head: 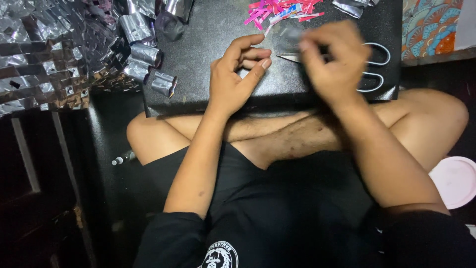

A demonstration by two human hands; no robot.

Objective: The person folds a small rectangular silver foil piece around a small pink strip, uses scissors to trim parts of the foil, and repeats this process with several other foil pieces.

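A black board (223, 30) rests across the person's crossed legs and serves as the landmark. Over its near middle, the left hand (235, 74) hovers with fingers loosely curled, thumb and forefinger narrow and holding nothing visible. To the right, the blurred right hand (334, 59) sits over metal scissors (374, 67); whether its fingers grip them cannot be told. At the board's far edge lies a heap of cut pink paper strips (275, 11), so some cutting looks done. Rolled silver foil pieces (146, 52) crowd its left edge, and a woven sheet of foil squares (44, 59) spreads beyond that.
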